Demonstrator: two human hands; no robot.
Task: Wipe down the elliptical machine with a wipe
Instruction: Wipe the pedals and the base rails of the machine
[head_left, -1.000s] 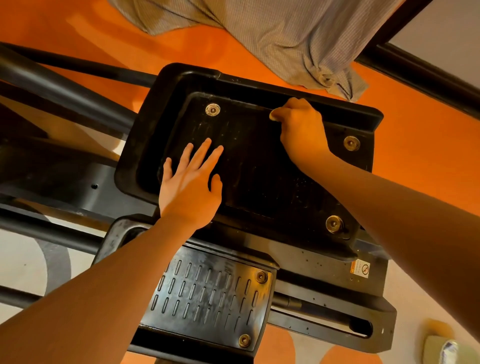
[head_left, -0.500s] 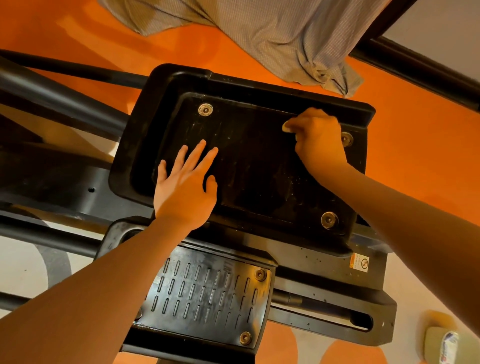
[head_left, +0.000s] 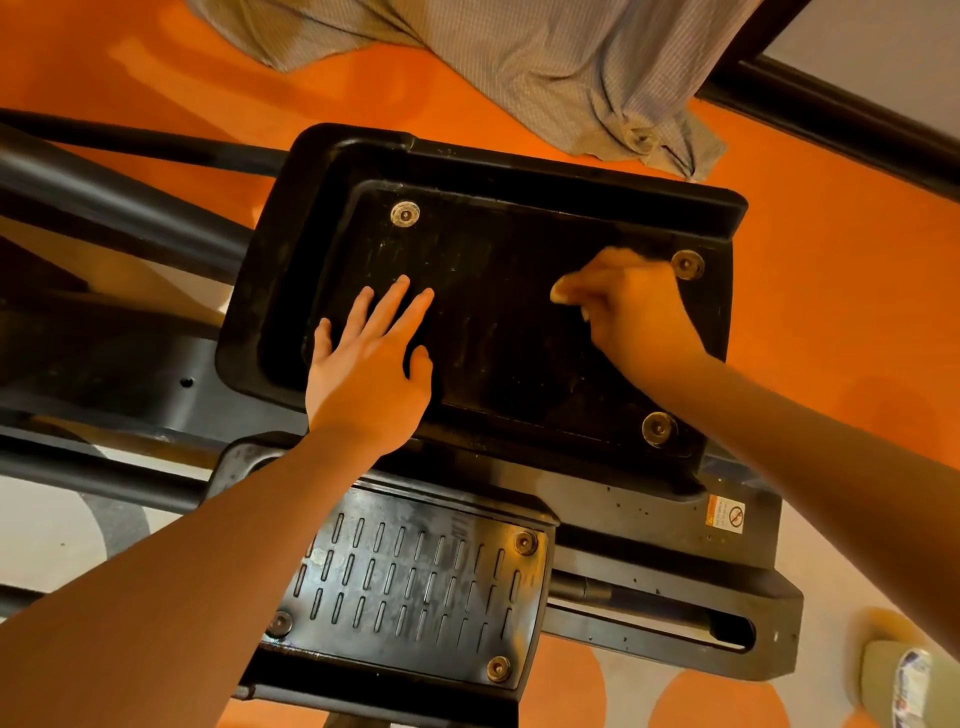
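The left hand (head_left: 366, 374) lies flat, fingers spread, holding nothing, on the upper foot pedal (head_left: 498, 332) of the elliptical machine, at about 8 o'clock in its tray. The right hand (head_left: 631, 306), curled into a narrow grip at 2 o'clock beside a bolt (head_left: 687, 265), seems to pinch the wipe; I cannot make the wipe itself out. Smears show across the tread. Likely risks: the pedal swinging under pressure if the bracing palm slips, or knuckles scraping the raised rim (head_left: 519, 171).

Black elliptical pedal tray (head_left: 483, 171), raised rim, round bolts, dusty streaks, wipe not discernible
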